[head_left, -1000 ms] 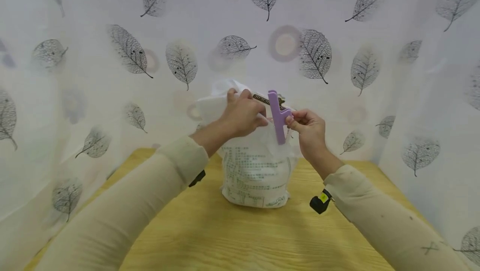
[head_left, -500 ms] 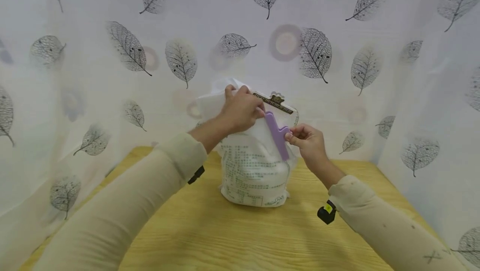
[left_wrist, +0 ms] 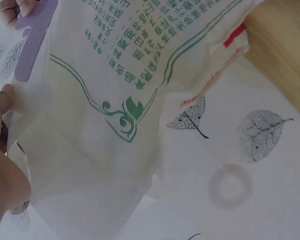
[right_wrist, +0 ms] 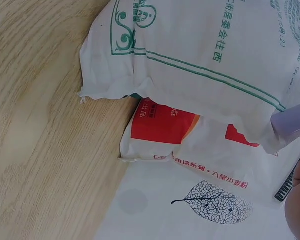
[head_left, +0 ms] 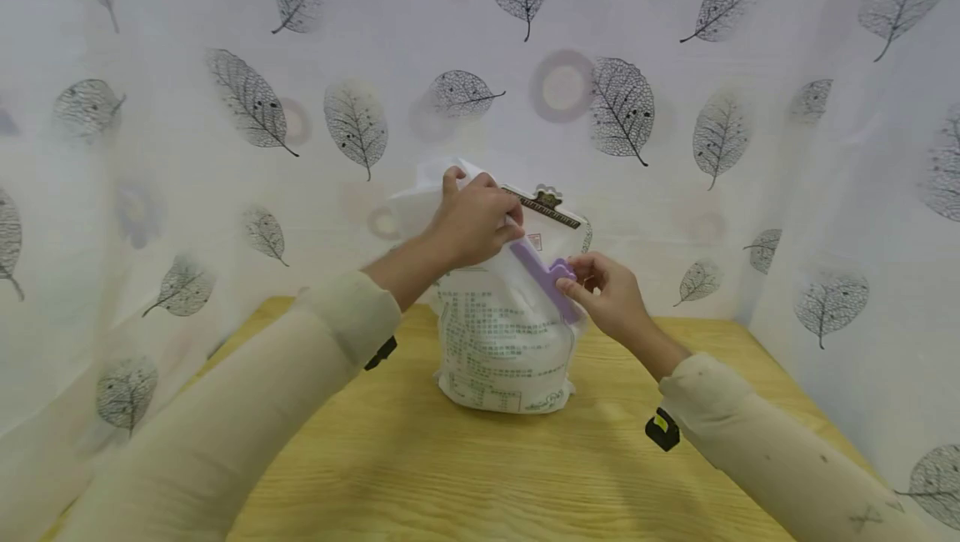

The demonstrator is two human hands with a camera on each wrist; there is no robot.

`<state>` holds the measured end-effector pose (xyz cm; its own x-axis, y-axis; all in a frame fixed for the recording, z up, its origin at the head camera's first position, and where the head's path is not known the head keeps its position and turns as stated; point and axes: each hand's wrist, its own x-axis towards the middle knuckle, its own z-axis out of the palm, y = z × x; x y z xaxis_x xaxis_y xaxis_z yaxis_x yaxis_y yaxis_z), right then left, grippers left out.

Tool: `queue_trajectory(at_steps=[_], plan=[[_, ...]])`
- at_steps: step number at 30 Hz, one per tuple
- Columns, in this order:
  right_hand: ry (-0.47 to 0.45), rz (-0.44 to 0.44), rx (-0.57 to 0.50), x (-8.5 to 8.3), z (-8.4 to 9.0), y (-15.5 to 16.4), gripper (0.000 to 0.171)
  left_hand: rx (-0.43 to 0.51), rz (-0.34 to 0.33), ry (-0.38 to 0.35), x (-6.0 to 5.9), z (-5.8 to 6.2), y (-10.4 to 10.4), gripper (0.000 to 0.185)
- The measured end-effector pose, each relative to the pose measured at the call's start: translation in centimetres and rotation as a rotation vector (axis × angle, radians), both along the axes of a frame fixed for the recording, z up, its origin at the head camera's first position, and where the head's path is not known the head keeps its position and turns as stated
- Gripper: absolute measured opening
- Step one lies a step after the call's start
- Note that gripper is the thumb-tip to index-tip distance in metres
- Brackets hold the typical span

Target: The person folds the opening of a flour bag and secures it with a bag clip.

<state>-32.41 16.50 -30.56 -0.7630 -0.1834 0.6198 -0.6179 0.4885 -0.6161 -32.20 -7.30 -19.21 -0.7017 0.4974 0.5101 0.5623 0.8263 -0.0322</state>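
A white flour bag [head_left: 506, 358] with green print stands upright on the table, its upper part slack and folded. My left hand [head_left: 476, 225] pinches the bag's top edge, fingers curled over it. My right hand [head_left: 611, 292] pinches the handle of a purple bag clip [head_left: 542, 273] between thumb and fingers. The clip lies slanted along the bag's upper right edge, its upper end right by my left fingertips. In the left wrist view, the clip [left_wrist: 36, 45] runs along the bag's edge; in the right wrist view, one clip end [right_wrist: 292, 122] overlaps the bag's corner.
Behind the clip, a dark toothed strip [head_left: 543, 207] with an ornament tops a pale surface. Red-printed white packaging [right_wrist: 162, 125] shows behind the green-printed face. The wooden table [head_left: 450, 484] meets a leaf-patterned curtain [head_left: 420, 17] at the back and sides.
The purple clip has moved down and left and tilted from near upright to slanting along the bag's edge. My right hand has lowered with it; my left hand keeps its hold.
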Motion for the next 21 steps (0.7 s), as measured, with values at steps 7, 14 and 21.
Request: queue_trajectory(at_steps=[7, 14, 21], plan=[[0.023, 0.007, 0.105, 0.4, -0.8, 0.6, 0.052, 0.076, 0.014, 0.127, 0.4, -1.2, -4.2, 0.070], [-0.063, 0.000, 0.170, 0.8, -2.8, 1.9, 0.060, 0.410, 0.043, 0.121, 0.1, -5.2, -8.7, 0.094], [-0.196, 0.000, 0.149, 1.3, -5.8, 2.6, 0.074, 0.619, 0.051, -0.093, 0.0, -10.8, -10.7, 0.110]])
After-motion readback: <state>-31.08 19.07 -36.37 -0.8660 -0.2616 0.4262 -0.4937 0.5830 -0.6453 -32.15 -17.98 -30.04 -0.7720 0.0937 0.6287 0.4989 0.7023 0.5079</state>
